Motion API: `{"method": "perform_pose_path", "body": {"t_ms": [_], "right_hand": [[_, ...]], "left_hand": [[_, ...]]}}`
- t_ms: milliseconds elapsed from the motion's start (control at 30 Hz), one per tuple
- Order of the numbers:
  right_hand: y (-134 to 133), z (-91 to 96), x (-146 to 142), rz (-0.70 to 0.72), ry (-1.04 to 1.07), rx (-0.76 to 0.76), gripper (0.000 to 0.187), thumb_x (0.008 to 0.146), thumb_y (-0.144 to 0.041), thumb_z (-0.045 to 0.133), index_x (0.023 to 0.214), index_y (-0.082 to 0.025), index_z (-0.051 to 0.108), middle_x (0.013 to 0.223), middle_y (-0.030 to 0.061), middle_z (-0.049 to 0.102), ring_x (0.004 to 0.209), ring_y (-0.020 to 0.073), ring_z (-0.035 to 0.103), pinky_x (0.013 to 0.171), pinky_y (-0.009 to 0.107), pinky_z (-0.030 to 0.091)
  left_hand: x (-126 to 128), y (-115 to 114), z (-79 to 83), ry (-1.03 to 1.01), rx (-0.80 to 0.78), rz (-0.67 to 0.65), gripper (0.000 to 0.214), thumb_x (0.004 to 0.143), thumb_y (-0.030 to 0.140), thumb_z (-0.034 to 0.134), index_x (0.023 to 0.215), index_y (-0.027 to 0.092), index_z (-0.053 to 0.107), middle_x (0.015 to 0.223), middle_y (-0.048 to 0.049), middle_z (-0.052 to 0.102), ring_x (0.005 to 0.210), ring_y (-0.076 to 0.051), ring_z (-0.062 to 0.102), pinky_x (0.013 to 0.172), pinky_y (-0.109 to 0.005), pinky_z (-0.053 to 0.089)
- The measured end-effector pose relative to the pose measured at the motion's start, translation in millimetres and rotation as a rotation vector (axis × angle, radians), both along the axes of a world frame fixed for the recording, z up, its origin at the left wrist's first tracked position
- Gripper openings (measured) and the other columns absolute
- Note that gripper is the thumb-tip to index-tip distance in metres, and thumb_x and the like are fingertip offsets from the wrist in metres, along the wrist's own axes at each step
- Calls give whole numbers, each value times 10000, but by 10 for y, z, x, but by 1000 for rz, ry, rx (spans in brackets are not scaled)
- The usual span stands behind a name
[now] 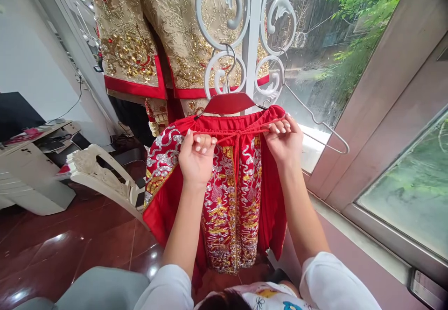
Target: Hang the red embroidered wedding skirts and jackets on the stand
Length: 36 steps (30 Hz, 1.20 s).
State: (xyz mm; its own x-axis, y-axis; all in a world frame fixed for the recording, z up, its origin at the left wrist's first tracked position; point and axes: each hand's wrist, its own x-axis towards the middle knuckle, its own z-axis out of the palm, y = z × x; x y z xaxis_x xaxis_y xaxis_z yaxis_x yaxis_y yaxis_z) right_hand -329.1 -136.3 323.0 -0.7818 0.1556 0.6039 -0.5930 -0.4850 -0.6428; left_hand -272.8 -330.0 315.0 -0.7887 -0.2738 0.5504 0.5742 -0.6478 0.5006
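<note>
A red embroidered skirt (pixel 217 207) with gold and silver patterns hangs by its waistband from a red-topped hanger (pixel 229 103). At its waist a thin red drawstring (pixel 237 133) crosses in a knot or loop at the middle, with tails hanging down the front. My left hand (pixel 198 158) is closed at the left side of the waistband, pinching one end of the drawstring. On the right, my right hand (pixel 284 143) pinches the other end, its fingers curled. The string runs fairly taut between both hands.
Above hangs a beige garment (pixel 129 44) with gold beading and red trim. The hanger hooks on a white scrolled metal stand (pixel 252 34); a bare wire hanger (pixel 317 118) hangs to the right, by the window. A carved white chair (pixel 105 179) and a desk (pixel 35 170) stand left.
</note>
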Motion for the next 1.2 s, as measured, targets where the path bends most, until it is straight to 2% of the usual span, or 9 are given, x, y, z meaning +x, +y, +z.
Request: {"method": "perform_pose_path", "body": {"t_ms": [100,200,433,533,633,700,867,1067,1200], "right_hand": [[-103,15,125,-52,12,32,221,798,-440,488,742,-227,462,740,24,494,773,154,551,750,338,468],[-180,50,175,-67,-15,191,314,850,-504,404,955,-236,530,843,51,548,853,175,582,743,344,481],[-220,70,-53,7,144,36,208,811,-439,554,759,-238,537,551,-71,294,425,69,280,558,267,430],[-178,52,-36,-207,183,192,241,865,-428,482,766,-227,572,585,-44,432,493,90,431,620,293,457],[-13,69,55,-651,319,446,292,893,-405,453,741,-209,605,750,22,597,750,149,590,747,339,468],[147,100,89,-887,427,573,260,892,-370,460,775,-211,630,873,45,643,891,179,602,827,369,454],[407,151,-119,-916,480,1009,249,844,-300,523,1054,-227,634,1062,61,661,987,216,573,892,408,419],[392,229,-308,-924,284,1066,254,892,-315,440,961,-204,658,860,61,680,784,197,583,737,366,443],[471,-45,263,-1016,343,1077,357,934,-323,363,1199,-237,587,1156,83,642,1066,238,590,879,436,463]], "left_hand": [[-20,32,-11,141,-97,137,311,763,397,697,642,176,515,658,18,496,675,-85,529,766,-235,493],[-40,47,80,217,-262,142,303,791,449,656,708,182,542,804,-25,579,845,-139,601,838,-291,499],[-14,-145,96,141,-410,153,357,855,450,576,646,179,477,613,24,484,560,-83,518,656,-258,517],[108,-273,9,167,-634,520,281,890,399,523,735,175,593,762,-28,629,748,-142,625,790,-330,537],[224,-481,48,291,-949,1040,134,865,281,563,885,198,666,948,-47,686,970,-193,626,974,-402,470],[247,-643,143,335,-1177,1217,168,848,248,581,989,223,669,1057,-50,673,1101,-221,576,1080,-439,376],[116,-868,334,211,-1619,1027,429,902,337,488,1322,255,512,1308,-61,562,1210,-244,512,1065,-427,381],[-88,-926,438,72,-1523,883,392,934,395,392,1182,209,633,1088,-53,687,942,-205,631,878,-313,470],[-85,-913,448,54,-1489,793,377,923,398,411,1143,208,652,1067,-44,694,957,-202,631,865,-290,465]]}}
